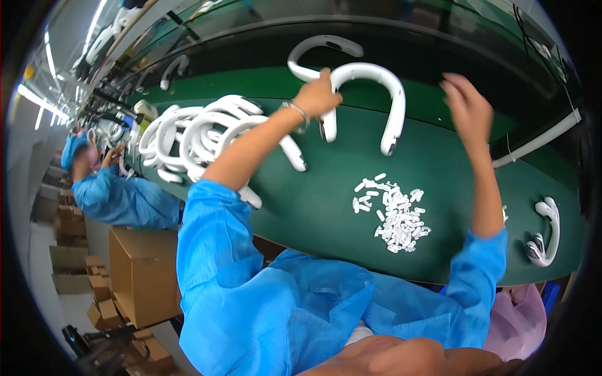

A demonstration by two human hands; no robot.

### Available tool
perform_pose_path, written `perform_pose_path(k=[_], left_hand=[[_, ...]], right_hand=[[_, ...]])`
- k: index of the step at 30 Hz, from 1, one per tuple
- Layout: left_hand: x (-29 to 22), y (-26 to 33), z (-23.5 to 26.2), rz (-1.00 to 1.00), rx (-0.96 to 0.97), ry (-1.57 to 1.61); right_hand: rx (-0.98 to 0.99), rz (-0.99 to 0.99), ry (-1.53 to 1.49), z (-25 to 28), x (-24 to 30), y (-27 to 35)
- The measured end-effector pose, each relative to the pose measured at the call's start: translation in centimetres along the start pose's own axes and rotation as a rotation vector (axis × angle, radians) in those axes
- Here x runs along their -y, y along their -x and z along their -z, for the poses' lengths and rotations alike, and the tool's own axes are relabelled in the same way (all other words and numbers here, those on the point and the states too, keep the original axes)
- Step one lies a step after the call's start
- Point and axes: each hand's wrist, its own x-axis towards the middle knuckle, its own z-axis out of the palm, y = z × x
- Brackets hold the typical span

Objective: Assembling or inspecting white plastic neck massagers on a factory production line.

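My left hand [316,97] is closed round one arm of a white U-shaped neckband, which looks like a neck fan [396,94]. Its curve points away from me, and both ends hang over the green tabletop. Off to the right, my right hand [469,111] is raised above the table with fingers stretched and slightly blurred; nothing shows in it. Between my forearms, nearer to me, lies a loose heap of small white plastic pieces [401,219]. Left of my left forearm is a pile of similar white neckbands [182,135].
A single neckband [552,232] with silvery ends lies at the table's right. A dark glossy panel [251,53] runs along the back, with a pale curved reflection. At left, another person in blue [119,194] works near a cardboard box [144,276]. A white tube [539,139] slants at right.
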Motion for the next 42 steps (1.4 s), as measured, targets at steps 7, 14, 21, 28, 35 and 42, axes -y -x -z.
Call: perform_pose_path(k=[7,14,21,28,35,42], left_hand=[[0.6,6.3,-4.5,0.147,0.004,-0.073],[0.3,8.6,-3.4,0.190,0.117,-0.287],[0.7,8.5,-3.4,0.014,0.114,-0.553],[2.5,3.6,-0.3,0.128,0.171,-0.465],[5.5,1.7,-3.5,0.075,0.096,-0.288],[0.4,5.9,-0.2,0.120,0.081,0.243]], right_hand=[[0.746,0.185,0.394,-27.4,-1.2,-7.7],[0.687,0.163,0.482,-25.4,0.4,-5.7],[0.428,0.261,0.474,-2.9,2.2,4.3],[0.385,0.051,0.738,7.1,-1.7,15.4],[0.283,0.105,0.859,9.5,-1.7,18.6],[0.469,0.247,0.618,2.0,0.1,19.8]])
